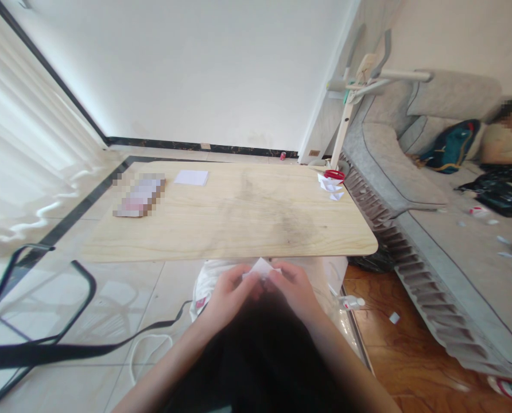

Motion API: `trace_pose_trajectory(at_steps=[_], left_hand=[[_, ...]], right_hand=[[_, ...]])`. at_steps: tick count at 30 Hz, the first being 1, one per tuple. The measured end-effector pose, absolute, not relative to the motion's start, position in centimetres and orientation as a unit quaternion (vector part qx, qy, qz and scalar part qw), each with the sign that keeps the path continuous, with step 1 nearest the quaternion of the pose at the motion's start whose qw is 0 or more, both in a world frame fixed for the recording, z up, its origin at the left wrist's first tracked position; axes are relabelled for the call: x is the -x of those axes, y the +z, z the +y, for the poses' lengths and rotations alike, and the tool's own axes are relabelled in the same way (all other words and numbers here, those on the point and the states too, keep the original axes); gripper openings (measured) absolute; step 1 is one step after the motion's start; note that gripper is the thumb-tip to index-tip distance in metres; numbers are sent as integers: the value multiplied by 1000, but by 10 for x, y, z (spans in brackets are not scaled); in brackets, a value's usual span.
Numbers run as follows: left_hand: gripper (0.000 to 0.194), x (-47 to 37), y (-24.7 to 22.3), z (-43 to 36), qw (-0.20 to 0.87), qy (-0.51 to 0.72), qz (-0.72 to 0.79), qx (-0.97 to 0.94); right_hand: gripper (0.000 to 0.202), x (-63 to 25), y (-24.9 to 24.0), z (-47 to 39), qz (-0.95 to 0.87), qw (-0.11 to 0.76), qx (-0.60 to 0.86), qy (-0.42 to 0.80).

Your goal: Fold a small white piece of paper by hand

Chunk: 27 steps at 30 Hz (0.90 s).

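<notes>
A small piece of white folded paper [262, 267], its top corner pointed, is held between both hands just below the table's near edge. My left hand [233, 285] grips its left side with the thumb on top. On the opposite side, my right hand [294, 282] pinches the paper in the same way. The lower part of the paper is hidden by the thumbs. On the wooden table [221, 223], a stack of white paper [191, 177] lies at the back left. Folded white paper pieces [330, 183] sit at the back right beside red-handled scissors [334, 174].
A blurred-out flat object [139, 196] rests on the table's left side. To the right stands a grey sofa [428, 189] with a blue backpack [452, 146] and a seated person [508, 137]. A black metal frame [84, 281] is at the left. A bottle [353, 302] lies near the table's right.
</notes>
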<state>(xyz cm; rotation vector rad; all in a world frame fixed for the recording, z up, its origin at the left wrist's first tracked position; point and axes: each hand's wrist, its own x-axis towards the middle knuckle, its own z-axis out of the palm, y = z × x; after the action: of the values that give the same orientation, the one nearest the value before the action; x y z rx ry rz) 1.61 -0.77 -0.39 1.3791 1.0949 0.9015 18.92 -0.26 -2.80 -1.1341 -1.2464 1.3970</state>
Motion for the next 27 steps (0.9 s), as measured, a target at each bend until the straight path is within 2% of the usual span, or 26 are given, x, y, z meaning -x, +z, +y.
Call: trace_pose_trajectory(at_steps=[7, 15, 24, 27], left_hand=[[35, -16, -3, -6, 580, 383, 459, -554], [41, -16, -10, -1, 612, 354, 475, -524], [42, -12, -14, 2, 629, 340, 459, -528], [37, -11, -14, 1, 618, 332, 450, -552]], right_hand=[[24, -191, -23, -4, -520, 460, 492, 526], [20, -193, -21, -6, -596, 449, 532, 400], [22, -192, -23, -4, -534, 448, 524, 490], [23, -191, -23, -4, -525, 454, 520, 497]])
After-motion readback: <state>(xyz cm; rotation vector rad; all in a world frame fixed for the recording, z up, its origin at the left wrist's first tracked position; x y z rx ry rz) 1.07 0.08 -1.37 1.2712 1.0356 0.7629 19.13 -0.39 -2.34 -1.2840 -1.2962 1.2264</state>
